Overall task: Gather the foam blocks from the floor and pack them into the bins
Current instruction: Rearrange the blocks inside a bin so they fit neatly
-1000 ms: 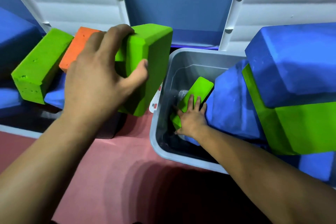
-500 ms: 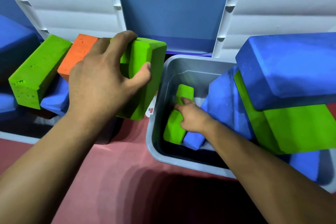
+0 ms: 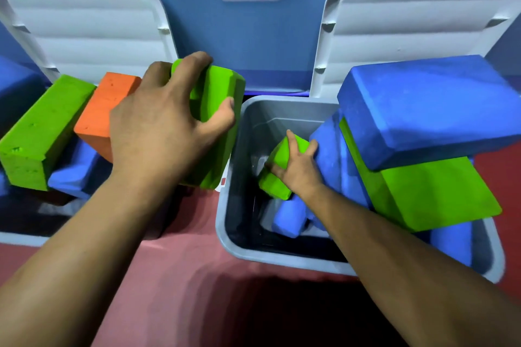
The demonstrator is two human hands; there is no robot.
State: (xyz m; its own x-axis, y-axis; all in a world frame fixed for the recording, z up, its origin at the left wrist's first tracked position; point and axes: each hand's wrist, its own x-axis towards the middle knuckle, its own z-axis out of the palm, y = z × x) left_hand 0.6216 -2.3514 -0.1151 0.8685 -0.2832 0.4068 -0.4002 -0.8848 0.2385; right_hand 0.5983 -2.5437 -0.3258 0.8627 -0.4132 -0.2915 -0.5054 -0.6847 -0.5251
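Head view over 2 open bins on a red floor (image 3: 174,262): we are packing foam blocks. Our right hand (image 3: 296,172) is reaching deep into the grey bin (image 3: 225,234), fingers splayed and fairly straight, pressing on a small green block (image 3: 275,180) that is lying tilted beside an upright blue block (image 3: 327,155). Our left hand (image 3: 158,127) is holding a thick green block (image 3: 220,121) over the gap between the bins, fingers spread and curled over its top, thumb pressing its near face. A blue slab (image 3: 423,104) and a green slab (image 3: 439,194) are leaning across the far side of the grey bin. An orange block (image 3: 104,113) and a long green block (image 3: 36,135) are resting in the left bin (image 3: 17,238).

Done well, we judge, this step is calling for the small block to be pushed flat into the bin's open left corner, leaving room for the thick one. Our forearm should stay clear of the leaning slabs, which look ready to slide.

Against the frame 0.5 seconds ago, the small block is sitting turned. Then it was lying lengthwise under 1 pointing finger; now a corner is tipped up under the whole spread hand. Our left hand is keeping its grip in much the same spot.
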